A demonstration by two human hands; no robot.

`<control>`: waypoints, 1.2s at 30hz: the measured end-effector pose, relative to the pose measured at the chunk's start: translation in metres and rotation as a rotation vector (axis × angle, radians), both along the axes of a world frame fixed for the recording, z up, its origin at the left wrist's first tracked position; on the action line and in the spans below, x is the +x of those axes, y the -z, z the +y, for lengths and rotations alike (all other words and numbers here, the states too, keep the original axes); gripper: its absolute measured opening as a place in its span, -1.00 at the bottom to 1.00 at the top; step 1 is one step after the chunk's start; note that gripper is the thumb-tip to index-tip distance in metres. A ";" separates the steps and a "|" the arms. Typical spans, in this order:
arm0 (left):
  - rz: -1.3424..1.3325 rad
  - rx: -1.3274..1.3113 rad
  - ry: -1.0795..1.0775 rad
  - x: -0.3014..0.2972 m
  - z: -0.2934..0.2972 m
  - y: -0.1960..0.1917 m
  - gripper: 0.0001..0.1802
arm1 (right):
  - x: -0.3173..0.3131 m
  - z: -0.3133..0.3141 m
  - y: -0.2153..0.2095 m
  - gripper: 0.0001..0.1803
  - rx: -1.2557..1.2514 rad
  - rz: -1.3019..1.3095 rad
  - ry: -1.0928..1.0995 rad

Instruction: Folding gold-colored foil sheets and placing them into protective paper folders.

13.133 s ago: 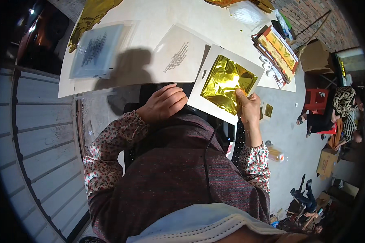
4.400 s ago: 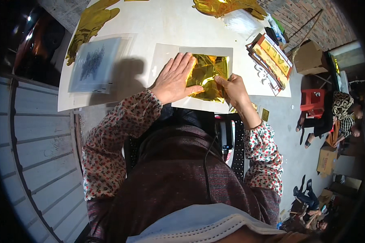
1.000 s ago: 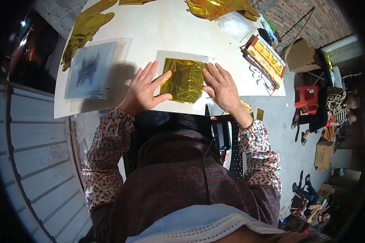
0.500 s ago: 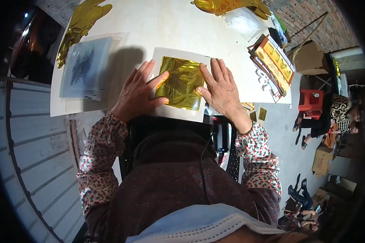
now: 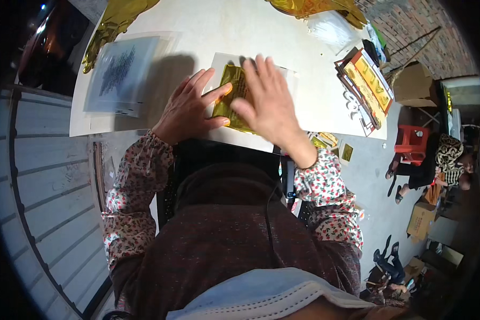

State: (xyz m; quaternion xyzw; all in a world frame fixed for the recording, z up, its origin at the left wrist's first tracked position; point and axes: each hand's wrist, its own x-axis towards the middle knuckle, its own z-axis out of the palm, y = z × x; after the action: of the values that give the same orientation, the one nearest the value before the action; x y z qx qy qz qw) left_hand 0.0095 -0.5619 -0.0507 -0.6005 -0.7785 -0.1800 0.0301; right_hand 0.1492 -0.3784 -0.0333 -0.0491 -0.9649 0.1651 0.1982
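Observation:
A shiny gold foil sheet [image 5: 233, 80] lies on a pale backing sheet [image 5: 226, 57] at the near edge of the table, straight in front of me. My left hand [image 5: 189, 109] has its thumb and index fingertip on the foil's left edge, with the fingers spread. Over the foil's right part, my right hand [image 5: 269, 101] lies with fingers outstretched, slightly blurred by motion. It hides much of the foil. Whether its palm presses on the foil or hovers just over it, I cannot tell.
Clear plastic sheets [image 5: 120, 74] are stacked on the table's left side. Crumpled gold foil [image 5: 114, 24] lies at the far left, more [image 5: 320, 8] at the far edge. Printed cards [image 5: 365, 85] sit at the right. Beyond stand a red stool [image 5: 412, 144], cardboard boxes [image 5: 422, 218] and other people.
My right hand has moved left and away from me, from the foil's right edge to over the foil. My left hand stays at the left edge. The view has shifted slightly.

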 end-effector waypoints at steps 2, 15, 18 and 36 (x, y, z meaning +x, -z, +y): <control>0.004 -0.002 -0.020 0.005 0.001 -0.002 -0.22 | 0.005 -0.002 0.027 -0.06 0.080 -0.150 0.008; 0.033 0.116 0.085 -0.006 0.005 0.009 -0.12 | 0.084 0.036 0.041 -0.65 -0.662 0.230 0.295; 0.090 -0.035 0.105 -0.026 0.013 0.006 -0.07 | 0.111 0.014 0.046 -0.79 -0.778 0.178 0.400; -0.152 -0.011 -0.024 -0.021 -0.012 0.004 -0.20 | 0.087 0.037 0.040 -0.56 0.057 0.084 0.056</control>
State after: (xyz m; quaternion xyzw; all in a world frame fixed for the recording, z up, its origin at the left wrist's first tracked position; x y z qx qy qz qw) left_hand -0.0113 -0.5739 -0.0542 -0.5759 -0.7867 -0.2203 -0.0302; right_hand 0.2360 -0.3418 -0.0730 -0.0633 -0.9583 0.1339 0.2443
